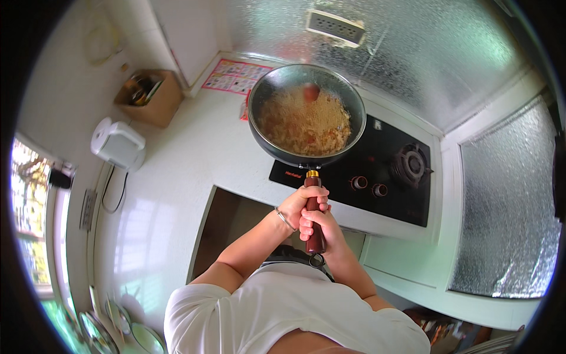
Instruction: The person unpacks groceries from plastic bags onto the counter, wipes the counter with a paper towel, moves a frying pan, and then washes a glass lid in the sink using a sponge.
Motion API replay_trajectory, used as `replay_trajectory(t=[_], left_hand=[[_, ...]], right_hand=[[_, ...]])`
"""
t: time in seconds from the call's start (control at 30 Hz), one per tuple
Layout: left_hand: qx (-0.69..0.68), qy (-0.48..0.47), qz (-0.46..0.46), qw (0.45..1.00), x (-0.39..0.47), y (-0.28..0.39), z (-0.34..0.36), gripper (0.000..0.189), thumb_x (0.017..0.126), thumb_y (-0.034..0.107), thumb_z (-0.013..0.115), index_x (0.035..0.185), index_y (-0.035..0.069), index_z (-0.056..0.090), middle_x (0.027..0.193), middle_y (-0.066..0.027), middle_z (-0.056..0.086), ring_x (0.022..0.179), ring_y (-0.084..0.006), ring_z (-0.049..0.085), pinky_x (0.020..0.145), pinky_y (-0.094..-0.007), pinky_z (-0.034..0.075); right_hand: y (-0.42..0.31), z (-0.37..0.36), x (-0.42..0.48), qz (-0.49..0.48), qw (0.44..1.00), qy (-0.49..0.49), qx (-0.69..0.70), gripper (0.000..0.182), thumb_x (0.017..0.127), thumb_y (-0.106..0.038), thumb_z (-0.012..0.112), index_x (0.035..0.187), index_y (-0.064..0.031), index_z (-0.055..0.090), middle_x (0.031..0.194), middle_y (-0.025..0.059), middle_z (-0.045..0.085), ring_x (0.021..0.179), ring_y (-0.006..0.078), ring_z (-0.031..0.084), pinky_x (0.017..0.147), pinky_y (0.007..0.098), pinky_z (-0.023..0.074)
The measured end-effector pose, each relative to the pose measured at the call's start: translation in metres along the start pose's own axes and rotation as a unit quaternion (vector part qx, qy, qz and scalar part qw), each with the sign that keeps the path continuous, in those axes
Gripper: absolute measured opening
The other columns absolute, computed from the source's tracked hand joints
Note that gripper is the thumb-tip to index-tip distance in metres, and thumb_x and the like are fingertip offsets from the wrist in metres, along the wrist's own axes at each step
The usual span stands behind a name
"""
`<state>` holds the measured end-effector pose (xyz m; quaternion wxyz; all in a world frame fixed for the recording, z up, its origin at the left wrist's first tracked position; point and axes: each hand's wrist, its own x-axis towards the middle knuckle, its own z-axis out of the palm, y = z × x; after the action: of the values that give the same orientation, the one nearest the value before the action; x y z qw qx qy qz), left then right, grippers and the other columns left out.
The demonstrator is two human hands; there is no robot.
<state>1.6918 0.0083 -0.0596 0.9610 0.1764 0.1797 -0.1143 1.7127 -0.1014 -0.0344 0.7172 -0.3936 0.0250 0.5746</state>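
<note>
Both hands hold the dark red handle (315, 241) of a black wok (283, 155). My left hand (304, 201) wraps it nearer the pan and wears a metal bangle. Just behind it, my right hand (325, 225) grips the same handle, which ends in a metal hanging ring. A glass lid (276, 90) with a metal rim and a reddish-brown knob (311, 92) covers the wok. Through the glass, light brown, grainy food (305, 119) shows. The wok is over the left part of a black gas cooktop (340, 199); whether it rests there I cannot tell.
Right of the wok are two control knobs (369, 186) and a bare burner (413, 163). A white electric kettle (118, 144) and a cardboard box (154, 104) stand on the left counter (177, 155). Near the lower left are pot lids (148, 338). A socket strip (336, 27) is on the back wall.
</note>
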Motion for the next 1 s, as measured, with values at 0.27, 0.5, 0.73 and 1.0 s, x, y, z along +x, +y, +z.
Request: replay_trajectory(t=[0.27, 0.5, 0.73, 1.0], left_hand=[[-0.11, 0.068, 0.181, 0.975, -0.083, -0.026, -0.005, 0.015, 0.074, 0.007, 0.058, 0.072, 0.007, 0.044, 0.058, -0.0002, 0.045, 0.055, -0.0124, 0.047, 0.076, -0.0278, 0.043], [-0.141, 0.136, 0.329, 0.924, -0.152, -0.059, -0.027, 0.014, 0.072, 0.006, 0.059, 0.069, 0.006, 0.046, 0.057, -0.0005, 0.047, 0.053, -0.0126, 0.048, 0.073, -0.0286, 0.044], [-0.23, 0.164, 0.385, 0.879, -0.246, -0.083, -0.068, 0.015, 0.073, 0.008, 0.059, 0.069, 0.007, 0.044, 0.058, -0.001, 0.045, 0.056, -0.0128, 0.046, 0.071, -0.0279, 0.044], [-0.253, 0.217, 0.458, 0.824, -0.338, -0.114, -0.153, 0.014, 0.073, 0.007, 0.058, 0.075, 0.005, 0.044, 0.057, -0.0019, 0.044, 0.054, -0.0136, 0.046, 0.074, -0.0276, 0.044]], right_hand=[[0.031, 0.025, -0.013, 0.138, 0.978, -0.131, -0.085, 0.016, 0.075, -0.01, 0.057, 0.079, -0.0061, 0.042, 0.058, 0.0005, 0.046, 0.046, 0.0094, 0.047, 0.044, 0.0234, 0.0425], [0.071, 0.057, -0.018, 0.275, 0.921, -0.232, -0.148, 0.013, 0.077, -0.012, 0.054, 0.078, -0.0076, 0.042, 0.058, -0.0012, 0.045, 0.046, 0.0067, 0.046, 0.044, 0.0212, 0.0422], [0.152, 0.104, -0.01, 0.386, 0.858, -0.271, -0.205, 0.014, 0.075, -0.01, 0.056, 0.075, -0.0064, 0.043, 0.057, -0.0003, 0.045, 0.046, 0.0082, 0.046, 0.044, 0.0218, 0.0416], [0.276, 0.142, 0.001, 0.441, 0.816, -0.293, -0.231, 0.014, 0.077, -0.01, 0.056, 0.075, -0.0063, 0.043, 0.058, -0.0006, 0.044, 0.045, 0.0067, 0.045, 0.045, 0.0206, 0.041]])
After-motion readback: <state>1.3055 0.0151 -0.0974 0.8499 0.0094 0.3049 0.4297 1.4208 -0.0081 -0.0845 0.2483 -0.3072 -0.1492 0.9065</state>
